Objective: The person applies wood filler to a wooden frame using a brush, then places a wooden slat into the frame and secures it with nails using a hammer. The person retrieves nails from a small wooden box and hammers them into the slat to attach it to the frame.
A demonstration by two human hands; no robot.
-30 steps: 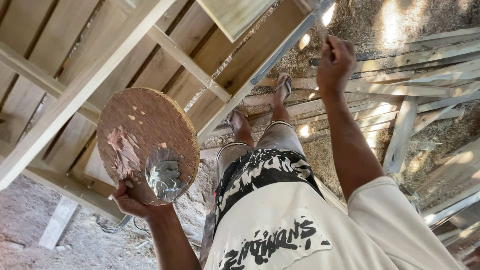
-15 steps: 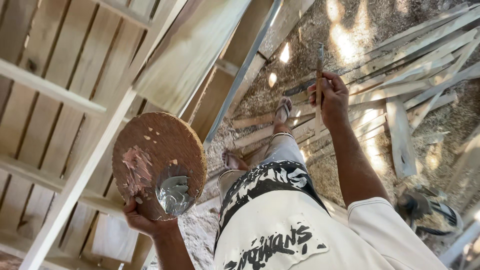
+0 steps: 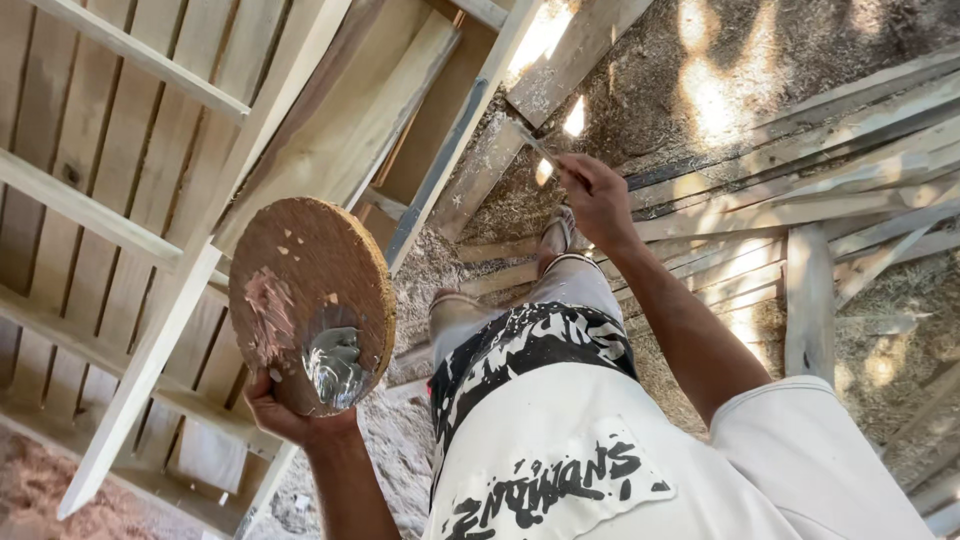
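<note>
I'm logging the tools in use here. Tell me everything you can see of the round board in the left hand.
The round board is a thick brown disc, seemingly pressed wood or cork. Its face carries pinkish smears, pale flecks and a glossy grey blob of paste near the lower edge. It is tilted up, and the left hand grips it from below, before a pale wooden frame.

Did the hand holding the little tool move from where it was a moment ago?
Yes. The right hand with its thin tool has come down from stretched out high; it is now nearer the person's foot and the boards on the ground.
</note>
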